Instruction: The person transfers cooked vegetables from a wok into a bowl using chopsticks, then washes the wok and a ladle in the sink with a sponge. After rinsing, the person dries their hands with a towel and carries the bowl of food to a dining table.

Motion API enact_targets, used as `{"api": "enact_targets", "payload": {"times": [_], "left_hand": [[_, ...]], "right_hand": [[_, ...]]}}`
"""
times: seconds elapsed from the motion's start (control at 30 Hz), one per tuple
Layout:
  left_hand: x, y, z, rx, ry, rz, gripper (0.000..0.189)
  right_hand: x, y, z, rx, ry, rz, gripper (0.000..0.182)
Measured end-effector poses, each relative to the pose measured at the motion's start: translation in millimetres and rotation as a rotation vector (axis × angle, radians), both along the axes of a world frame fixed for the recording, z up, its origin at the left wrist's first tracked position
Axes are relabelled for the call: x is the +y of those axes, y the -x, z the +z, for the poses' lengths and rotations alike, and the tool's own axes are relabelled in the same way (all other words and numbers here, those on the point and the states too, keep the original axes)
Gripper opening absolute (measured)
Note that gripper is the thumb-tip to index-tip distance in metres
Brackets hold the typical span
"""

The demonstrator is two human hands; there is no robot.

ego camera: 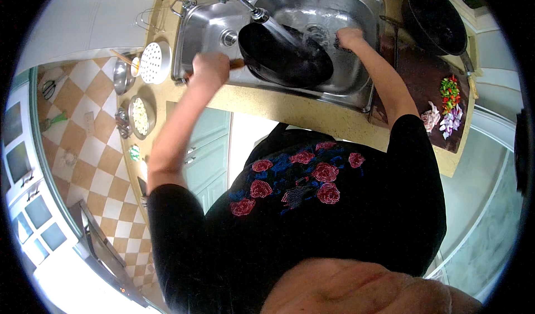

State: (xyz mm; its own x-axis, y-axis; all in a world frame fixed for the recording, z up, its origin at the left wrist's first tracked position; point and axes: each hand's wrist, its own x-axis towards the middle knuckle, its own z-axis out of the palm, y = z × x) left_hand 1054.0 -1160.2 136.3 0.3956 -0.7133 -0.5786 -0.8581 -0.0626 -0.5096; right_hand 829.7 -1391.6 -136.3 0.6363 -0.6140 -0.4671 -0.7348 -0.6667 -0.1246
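Observation:
My left hand (210,72) is closed around the wooden handle (237,64) of a black wok (284,59). The wok is tilted over the divider and the larger basin of a stainless steel double sink (355,78). Water from the chrome faucet (260,14) runs into the wok. My right hand (349,38) is over the larger basin, to the right of the wok and apart from it, with its fingers curled on a small dark thing, perhaps a scrubber (337,43). The larger basin's drain (316,32) has water around it.
At right, a dark cutting board (413,71) bears chopped peppers (450,92), chopped onion (451,121) and sliced meat (430,116); a dark frying pan (436,19) lies behind. At left stand a perforated white steamer (155,63), a metal bowl (122,78) and a bowl of pale pieces (141,116).

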Motion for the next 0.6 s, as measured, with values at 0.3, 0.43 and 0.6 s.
{"api": "enact_targets", "payload": {"times": [0.3,0.43,0.6], "left_hand": [[-19,-14,97,-0.322,0.063,-0.242,0.013],[8,-34,126,-0.439,0.069,-0.309,0.012],[41,-56,149,-0.540,0.145,-0.317,0.012]], "right_hand": [[0,-11,-8,-0.038,-0.084,-0.023,0.028],[1,-22,-16,0.027,-0.111,0.025,0.031],[4,-40,-8,0.042,-0.127,0.086,0.038]]}}
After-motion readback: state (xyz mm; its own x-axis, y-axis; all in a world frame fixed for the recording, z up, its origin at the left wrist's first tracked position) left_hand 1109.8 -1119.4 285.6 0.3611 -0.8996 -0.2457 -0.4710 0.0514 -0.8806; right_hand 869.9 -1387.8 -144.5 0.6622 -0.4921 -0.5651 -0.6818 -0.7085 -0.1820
